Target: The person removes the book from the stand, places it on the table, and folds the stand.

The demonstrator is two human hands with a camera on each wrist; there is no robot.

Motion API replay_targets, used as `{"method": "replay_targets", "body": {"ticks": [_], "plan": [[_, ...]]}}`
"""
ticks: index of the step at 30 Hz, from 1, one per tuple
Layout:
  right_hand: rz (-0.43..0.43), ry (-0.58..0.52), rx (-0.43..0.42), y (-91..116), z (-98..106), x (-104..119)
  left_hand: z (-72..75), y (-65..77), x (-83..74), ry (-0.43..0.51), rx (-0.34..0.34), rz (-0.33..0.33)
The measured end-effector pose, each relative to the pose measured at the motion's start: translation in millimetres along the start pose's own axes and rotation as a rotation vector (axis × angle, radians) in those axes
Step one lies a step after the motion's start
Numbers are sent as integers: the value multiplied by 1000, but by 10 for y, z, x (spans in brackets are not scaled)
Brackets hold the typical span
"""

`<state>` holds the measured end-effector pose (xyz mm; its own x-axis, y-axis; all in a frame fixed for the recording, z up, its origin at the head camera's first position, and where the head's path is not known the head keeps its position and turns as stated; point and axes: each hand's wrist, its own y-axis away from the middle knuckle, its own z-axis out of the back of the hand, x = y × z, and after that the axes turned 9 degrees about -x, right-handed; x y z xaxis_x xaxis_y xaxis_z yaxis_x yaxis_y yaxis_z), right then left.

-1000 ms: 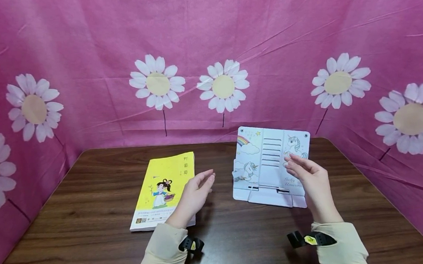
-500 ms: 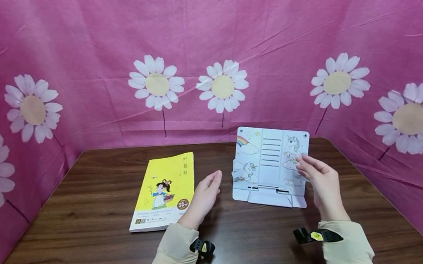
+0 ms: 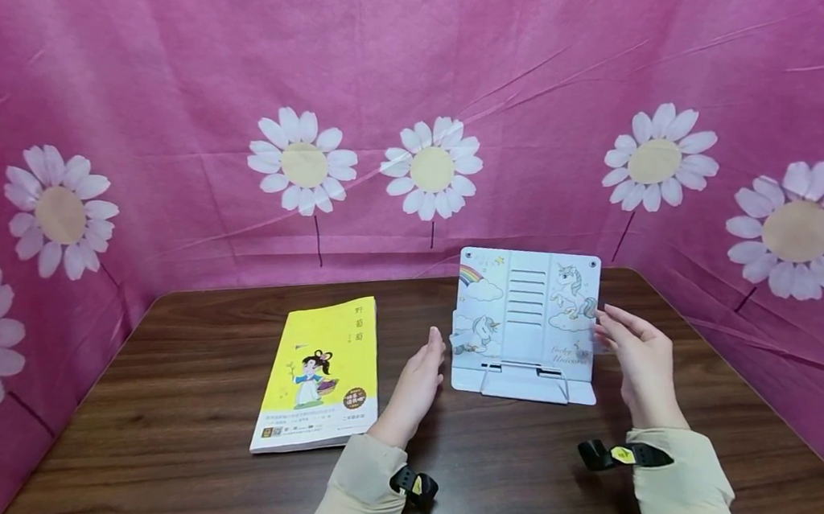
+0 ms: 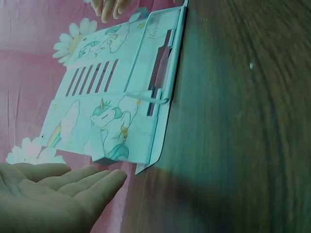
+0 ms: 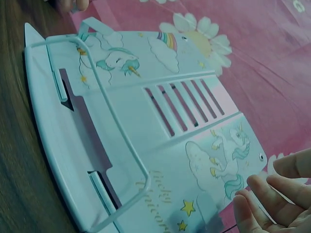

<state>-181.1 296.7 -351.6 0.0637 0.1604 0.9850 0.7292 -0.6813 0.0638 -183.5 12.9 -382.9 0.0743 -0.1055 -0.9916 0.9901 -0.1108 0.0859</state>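
Two bare hands are closing in on a white unicorn-print book stand, which is leaning back on the dark wooden table, right of centre in the head view.

Over the past second the left hand has been travelling rightward, leaving the edge of a yellow picture-cover book at left of centre and now hovering just beside the stand's left edge. Its fingers are extending straight, with the palm showing at lower left of the left wrist view, and it is holding nothing. A small side tab is jutting just above those fingertips in that view.

The right hand has been moving off the stand's printed face toward its right edge, so the upper-right unicorn is now showing whole. Its fingers are bending loosely, the thumb lying only a narrow gap from them at lower right of the right wrist view. It is apparently gripping nothing; whether a fingertip is touching the stand, the pictures are not telling.

Book and stand are both staying put, and the book's round brown badge is now showing clear of the left hand. With one hand flanking each side, the work in hand is seemingly centring on the stand, while the book is lying aside, untouched by any fingers.
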Motion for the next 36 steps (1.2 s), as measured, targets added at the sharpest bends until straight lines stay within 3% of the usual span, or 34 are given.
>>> {"method": "replay_targets", "body": {"ticks": [5,10,19,28,36], "plan": [[-17,16,-46,-44,30,-21,-79,7,6,26,9,-8],[-45,126,-64,-66,68,-46,-143,16,-7,22,11,-1],[-81,264,-17,-94,114,-104,-217,45,-24,10,54,62],[-93,347,26,-103,123,-95,-292,20,20,33,77,44],[-110,326,64,-117,117,-112,-318,6,38,25,69,28]]}}
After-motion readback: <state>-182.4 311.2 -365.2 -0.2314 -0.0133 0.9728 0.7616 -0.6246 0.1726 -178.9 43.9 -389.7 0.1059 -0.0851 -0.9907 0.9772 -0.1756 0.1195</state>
